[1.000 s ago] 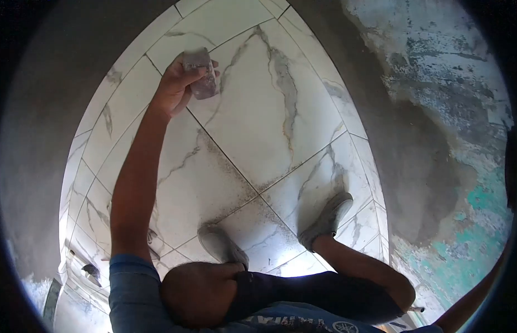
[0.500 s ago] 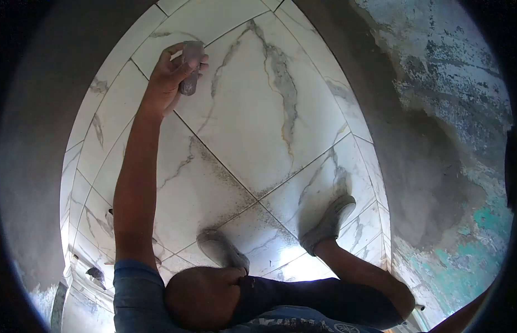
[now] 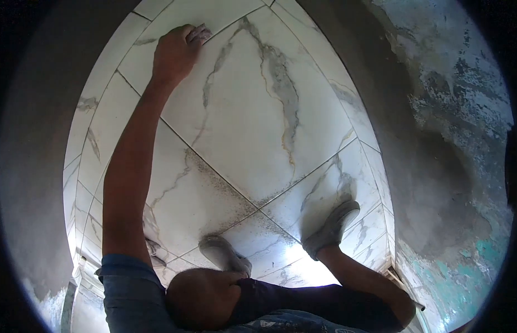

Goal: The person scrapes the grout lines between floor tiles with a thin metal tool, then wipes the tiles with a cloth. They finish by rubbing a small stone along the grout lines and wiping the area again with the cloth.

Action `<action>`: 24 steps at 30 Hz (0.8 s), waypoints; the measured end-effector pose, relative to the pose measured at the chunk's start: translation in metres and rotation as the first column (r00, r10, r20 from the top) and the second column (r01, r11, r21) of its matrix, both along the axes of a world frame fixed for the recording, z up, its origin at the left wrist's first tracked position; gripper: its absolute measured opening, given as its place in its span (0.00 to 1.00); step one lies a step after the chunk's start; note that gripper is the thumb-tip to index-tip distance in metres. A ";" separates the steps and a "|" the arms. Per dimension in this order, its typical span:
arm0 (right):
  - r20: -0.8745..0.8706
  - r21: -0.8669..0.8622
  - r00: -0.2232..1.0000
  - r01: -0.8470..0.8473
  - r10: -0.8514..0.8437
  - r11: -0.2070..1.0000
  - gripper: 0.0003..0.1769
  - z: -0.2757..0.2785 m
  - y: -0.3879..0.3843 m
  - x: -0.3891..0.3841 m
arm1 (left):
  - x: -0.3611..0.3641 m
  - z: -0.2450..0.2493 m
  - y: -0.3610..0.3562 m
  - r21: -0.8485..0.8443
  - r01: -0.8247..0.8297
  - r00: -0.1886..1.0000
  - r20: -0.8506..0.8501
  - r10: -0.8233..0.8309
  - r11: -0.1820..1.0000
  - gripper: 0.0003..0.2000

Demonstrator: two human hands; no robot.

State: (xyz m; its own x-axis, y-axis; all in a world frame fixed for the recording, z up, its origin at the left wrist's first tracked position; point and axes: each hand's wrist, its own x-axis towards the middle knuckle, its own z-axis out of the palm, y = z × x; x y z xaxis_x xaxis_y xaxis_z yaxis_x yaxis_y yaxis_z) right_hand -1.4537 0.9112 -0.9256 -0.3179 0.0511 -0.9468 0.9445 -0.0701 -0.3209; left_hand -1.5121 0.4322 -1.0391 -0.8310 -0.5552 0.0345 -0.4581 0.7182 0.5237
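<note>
My left hand (image 3: pixel 177 54) is closed around a crumpled greyish-pink rag (image 3: pixel 199 34), part of which sticks out beyond the fingers. My palm and most of the rag's underside are hidden from above. The hand is low over a white marble-patterned floor tile (image 3: pixel 242 111), beside the joint that runs to the upper right. My left arm reaches far forward past my bent knee. My right hand is out of the picture.
Grey grit (image 3: pixel 222 186) lies along the tile joints near my feet. My two grey shoes (image 3: pixel 332 225) rest on the tiles. A grey plastered wall (image 3: pixel 42 139) rises at left; a patchy wall with peeling paint (image 3: pixel 453 83) stands at right.
My left hand has moved forward and turned over, from holding the rag up in view to back-of-hand upward, low over the tile. My feet have stayed in place.
</note>
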 end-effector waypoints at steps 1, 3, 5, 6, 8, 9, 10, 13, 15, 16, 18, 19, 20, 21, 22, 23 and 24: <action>0.006 -0.039 0.997 0.083 -0.083 0.996 0.51 -0.005 0.007 0.002 | -0.004 0.001 0.004 0.002 0.008 1.000 0.005 -0.008 1.000 0.13; 0.012 -0.069 0.990 0.142 -0.142 0.987 0.50 -0.014 0.018 0.004 | -0.008 0.004 0.013 -0.044 0.003 0.999 0.035 -0.001 0.999 0.13; 0.012 -0.087 0.985 0.171 -0.171 0.981 0.50 -0.019 0.026 0.005 | -0.005 -0.001 0.018 -0.110 0.017 1.000 -0.015 -0.019 0.994 0.12; 0.014 -0.094 0.983 0.182 -0.182 0.979 0.50 -0.021 0.029 0.004 | -0.006 -0.005 0.019 -0.178 0.019 0.997 -0.071 -0.032 0.984 0.11; 0.016 -0.108 0.978 0.210 -0.209 0.972 0.49 -0.024 0.032 0.003 | -0.012 -0.012 0.021 -0.133 -0.007 0.997 -0.079 -0.003 0.991 0.11; 0.018 -0.120 0.975 0.224 -0.223 0.967 0.49 -0.025 0.034 0.002 | -0.015 -0.015 0.021 -0.089 -0.039 0.996 -0.089 0.031 0.995 0.10; 0.022 -0.143 0.970 0.245 -0.244 0.959 0.49 -0.028 0.037 0.003 | -0.028 -0.018 0.022 -0.085 -0.032 0.996 -0.086 0.024 0.996 0.10; 0.061 -0.214 0.945 0.326 -0.320 0.921 0.49 -0.035 0.052 0.007 | -0.060 -0.019 0.025 -0.259 0.062 0.994 -0.072 -0.083 0.964 0.09; 0.066 -0.231 0.938 0.346 -0.340 0.909 0.48 -0.034 0.051 0.007 | -0.067 -0.013 0.027 -0.225 0.087 0.996 0.018 -0.086 0.970 0.09; 0.061 -0.231 0.936 0.352 -0.348 0.907 0.48 -0.032 0.050 0.006 | -0.057 -0.010 0.025 -0.227 0.083 0.997 0.017 -0.082 0.970 0.09; 0.051 -0.236 0.932 0.360 -0.359 0.902 0.48 -0.029 0.042 0.002 | -0.024 -0.006 0.020 -0.225 0.132 0.984 -0.086 -0.154 0.965 0.09; 0.054 -0.253 0.920 0.388 -0.387 0.886 0.48 -0.026 0.037 0.000 | -0.025 -0.005 0.020 -0.234 0.136 0.983 -0.087 -0.160 0.963 0.09; 0.063 -0.281 0.902 0.426 -0.427 0.860 0.48 -0.025 0.034 -0.002 | -0.024 -0.005 0.021 -0.193 0.113 0.987 -0.092 -0.133 0.975 0.09; 0.106 -0.358 0.857 0.506 -0.504 0.785 0.48 -0.025 0.034 -0.002 | -0.023 -0.005 0.021 -0.149 0.089 0.990 -0.092 -0.104 0.985 0.09; 0.235 -0.501 0.725 0.661 -0.647 0.559 0.47 -0.026 0.038 0.001 | -0.032 -0.005 0.022 -0.151 0.091 0.990 -0.089 -0.106 0.984 0.09; 0.460 -0.599 0.504 0.784 -0.731 0.163 0.47 -0.024 0.036 0.003 | -0.052 -0.006 0.026 -0.169 0.098 0.992 -0.065 -0.110 0.981 0.08; 0.652 -0.582 0.344 0.799 -0.675 -0.154 0.47 -0.023 0.036 0.003 | -0.066 -0.008 0.029 -0.182 0.101 0.993 -0.044 -0.111 0.978 0.07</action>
State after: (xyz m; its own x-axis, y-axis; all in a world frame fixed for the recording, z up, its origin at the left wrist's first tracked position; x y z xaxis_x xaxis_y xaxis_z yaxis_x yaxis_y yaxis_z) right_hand -1.4502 0.9472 -0.9490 -0.5356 -0.4759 -0.6976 0.1111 -0.8586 0.5005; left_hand -1.5779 0.4612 -1.0470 -0.8792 -0.4446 0.1715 -0.3490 0.8458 0.4035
